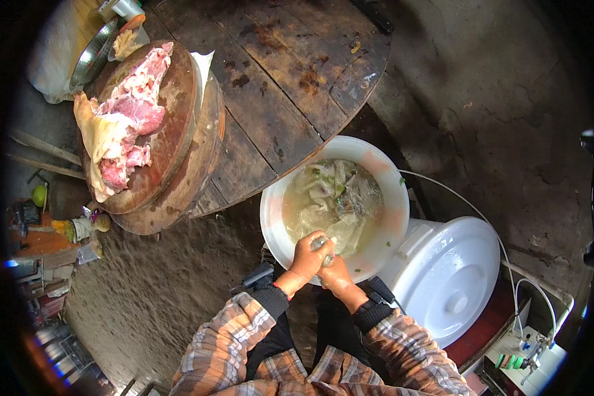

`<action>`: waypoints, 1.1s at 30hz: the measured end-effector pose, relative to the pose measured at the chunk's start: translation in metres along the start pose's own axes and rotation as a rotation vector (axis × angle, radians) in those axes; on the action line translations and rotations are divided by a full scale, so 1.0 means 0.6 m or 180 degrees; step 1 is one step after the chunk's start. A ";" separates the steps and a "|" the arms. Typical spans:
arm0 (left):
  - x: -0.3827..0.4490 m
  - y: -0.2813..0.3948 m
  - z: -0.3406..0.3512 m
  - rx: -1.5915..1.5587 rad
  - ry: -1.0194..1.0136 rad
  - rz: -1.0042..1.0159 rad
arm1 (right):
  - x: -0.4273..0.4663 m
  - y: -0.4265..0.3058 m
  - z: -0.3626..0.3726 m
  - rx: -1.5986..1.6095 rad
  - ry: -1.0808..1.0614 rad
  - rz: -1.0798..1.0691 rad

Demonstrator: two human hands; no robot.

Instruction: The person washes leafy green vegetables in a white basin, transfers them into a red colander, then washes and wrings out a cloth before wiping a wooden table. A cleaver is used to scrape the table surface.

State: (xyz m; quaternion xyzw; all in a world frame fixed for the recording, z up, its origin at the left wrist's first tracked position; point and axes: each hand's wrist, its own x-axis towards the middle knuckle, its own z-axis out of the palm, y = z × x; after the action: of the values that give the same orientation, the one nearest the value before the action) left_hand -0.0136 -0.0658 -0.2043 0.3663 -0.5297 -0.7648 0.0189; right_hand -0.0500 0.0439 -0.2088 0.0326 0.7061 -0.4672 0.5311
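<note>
Both hands are clasped together over the near side of a pale plastic basin (272, 213). My left hand (306, 257) and my right hand (335, 273) grip a wet greyish wad (321, 243), which looks like cloth but is mostly covered by the fingers. Cloudy water (294, 198) fills the lower part of the basin. Soft, pale, folded pieces (321, 190) lie in it, with green leafy scraps (340, 190) among them; what the pieces are made of is unclear. A few green bits stick to the basin's inner wall.
A round wooden table (272, 99) overhangs the basin's far left side. On it, raw skin-on meat (128, 119) rests on a thick round chopping board (171, 143). To the right stands a white lidded bucket (435, 287), near a thin white hose (468, 200) and a tap (537, 354).
</note>
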 end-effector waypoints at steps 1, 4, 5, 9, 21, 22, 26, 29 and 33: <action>0.003 -0.006 0.004 0.0130 0.0166 -0.0058 | 0.007 0.008 0.006 -0.0135 0.0172 -0.0219; 0.012 -0.025 0.014 -0.0075 0.0640 -0.0164 | 0.026 0.028 0.012 -0.1073 0.0663 -0.0703; 0.016 -0.031 0.016 -0.0157 0.0793 -0.0224 | 0.033 0.033 0.013 -0.1089 0.0672 -0.0737; 0.039 -0.054 0.013 -0.0670 0.1200 -0.0326 | 0.058 0.042 0.018 -0.1478 0.0841 -0.0824; 0.087 -0.157 -0.020 -0.2963 0.2346 -0.1338 | 0.069 0.031 0.015 -0.2488 0.0651 -0.0746; 0.089 -0.163 -0.030 -0.3066 0.2289 -0.1348 | 0.069 0.034 0.019 -0.2537 0.0667 -0.0717; 0.084 -0.163 -0.052 -0.2557 0.1780 -0.1900 | 0.065 0.038 0.025 -0.2545 0.1318 -0.1124; 0.051 -0.126 -0.057 -0.1881 0.0464 -0.2012 | 0.038 0.023 0.015 -0.2461 0.1740 -0.1332; 0.002 -0.052 -0.056 -0.1432 0.0084 -0.1623 | -0.025 -0.018 -0.039 -0.1463 0.0820 -0.1122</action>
State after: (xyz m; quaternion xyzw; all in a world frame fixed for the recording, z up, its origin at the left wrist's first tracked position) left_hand 0.0161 -0.0797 -0.2364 0.4834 -0.2387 -0.8378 -0.0859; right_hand -0.0659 0.0609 -0.1904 -0.1523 0.8494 -0.3723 0.3416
